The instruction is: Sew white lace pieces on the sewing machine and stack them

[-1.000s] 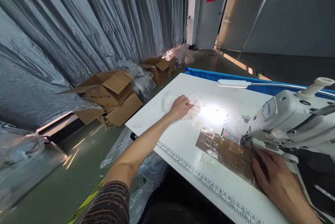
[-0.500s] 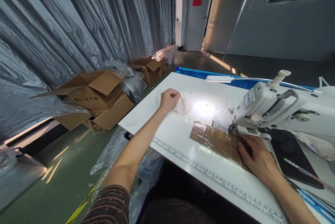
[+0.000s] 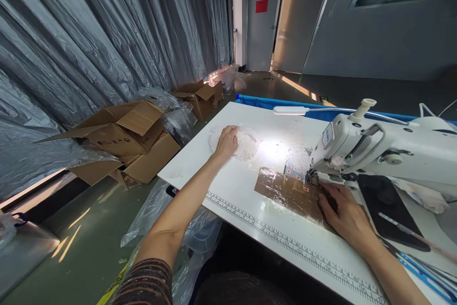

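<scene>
My left hand (image 3: 227, 143) rests on a white, lacy piece of fabric (image 3: 247, 147) on the left half of the sewing table (image 3: 200, 162). Its fingers look stretched out over the fabric, with the fingertips partly hidden. Beside the needle of a white sewing machine (image 3: 342, 148), my right hand (image 3: 341, 207) lies with thumb and forefinger apart. Its fingers touch the brown, tape-covered plate (image 3: 285, 193) in front of the machine. A grey metal plate with small red marks (image 3: 293, 172) lies by the presser foot, next to thin white mesh (image 3: 297, 156).
A white lamp (image 3: 291, 111) lights the tabletop. A printed ruler (image 3: 264, 231) runs along the front edge. At right are a black pad (image 3: 389, 205), a marked stick (image 3: 392, 221) and blue tools (image 3: 421, 269). Open cardboard boxes (image 3: 124, 136) stand on the floor at left.
My left hand has gone from a raised pinch at the lacy fabric to lying lower and flatter on it. My right hand stays by the needle. The view has shifted slightly.
</scene>
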Available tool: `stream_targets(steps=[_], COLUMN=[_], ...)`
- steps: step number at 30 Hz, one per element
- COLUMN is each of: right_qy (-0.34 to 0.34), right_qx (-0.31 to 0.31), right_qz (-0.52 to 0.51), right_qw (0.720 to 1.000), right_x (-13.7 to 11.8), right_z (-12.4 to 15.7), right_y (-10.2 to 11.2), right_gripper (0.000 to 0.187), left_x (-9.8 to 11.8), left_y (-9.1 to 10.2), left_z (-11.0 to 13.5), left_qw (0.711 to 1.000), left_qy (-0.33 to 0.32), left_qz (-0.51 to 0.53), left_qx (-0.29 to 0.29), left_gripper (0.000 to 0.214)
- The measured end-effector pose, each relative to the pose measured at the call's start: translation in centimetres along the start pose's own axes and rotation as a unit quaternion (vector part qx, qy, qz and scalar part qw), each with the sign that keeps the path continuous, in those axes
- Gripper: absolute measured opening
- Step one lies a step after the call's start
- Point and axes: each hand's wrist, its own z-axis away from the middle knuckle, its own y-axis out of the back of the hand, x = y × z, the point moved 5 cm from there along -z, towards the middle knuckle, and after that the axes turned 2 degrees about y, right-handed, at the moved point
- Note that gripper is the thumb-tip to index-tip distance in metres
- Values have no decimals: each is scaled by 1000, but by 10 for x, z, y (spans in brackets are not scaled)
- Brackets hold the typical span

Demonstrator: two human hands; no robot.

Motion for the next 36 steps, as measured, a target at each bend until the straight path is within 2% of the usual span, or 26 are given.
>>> stream_targets(steps=[4, 6, 7, 9, 11, 13, 15, 18, 20, 21, 23, 26, 27, 29, 31, 33, 34, 36], right_qy=[-3, 18, 33, 60, 61, 37, 25, 0, -29, -45, -76, -132, -153, -193, -214, -217, -215, -207], right_qx=[-19, -53, -72, -125, -154, -174, -209, -309, -368, -384, -392, -362, -342, -284, -238, -208, -197, -176], right_qz=[-4, -27, -47, -106, -162, -223, -293, -412, -472, -489, -500, -485, -470, -400, -307, -214, -174, -114], right_qw=[1000, 998, 996, 985, 973, 959, 933, 857, 801, 782, 769, 785, 799, 850, 896, 929, 941, 956], right_x=[2, -7, -15, -38, -61, -80, -94, -104, -102, -99, -88, -63, -53, -33, -17, -9, -8, -6], right_z=[-2, -1, 0, 3, 4, 2, 1, 7, 14, 18, 21, 16, 12, 0, -11, -20, -23, -27], right_y=[4, 12, 17, 29, 41, 47, 48, 44, 41, 40, 37, 32, 31, 33, 37, 41, 43, 45], right_gripper=[45, 42, 40, 40, 62, 77, 67, 37, 36, 38, 41, 47, 50, 48, 40, 37, 36, 36], left_x=[12, 28, 38, 68, 104, 134, 154, 163, 159, 154, 143, 126, 122, 117, 116, 120, 123, 130], left_y=[13, 16, 14, 6, -5, -7, -5, 0, 3, 3, 1, -10, -15, -29, -44, -56, -61, -71], left_z=[1, 11, 19, 41, 70, 95, 110, 112, 107, 104, 100, 96, 94, 89, 82, 77, 76, 82], left_qw=[997, 993, 991, 983, 961, 933, 911, 886, 875, 876, 886, 903, 906, 911, 915, 913, 904, 870], left_qy=[13, 31, 37, 22, -21, -51, -63, -34, -8, 3, 21, 15, 0, -52, -140, -249, -302, -391], left_qz=[-3, 45, 87, 181, 244, 285, 316, 365, 383, 376, 327, 221, 188, 120, 37, -36, -49, -22], left_qx=[77, 103, 93, 15, -131, -212, -257, -284, -296, -304, -327, -368, -378, -391, -376, -320, -300, -300], left_gripper=[21, 21, 23, 38, 49, 51, 52, 55, 57, 56, 54, 52, 51, 46, 36, 24, 21, 21])
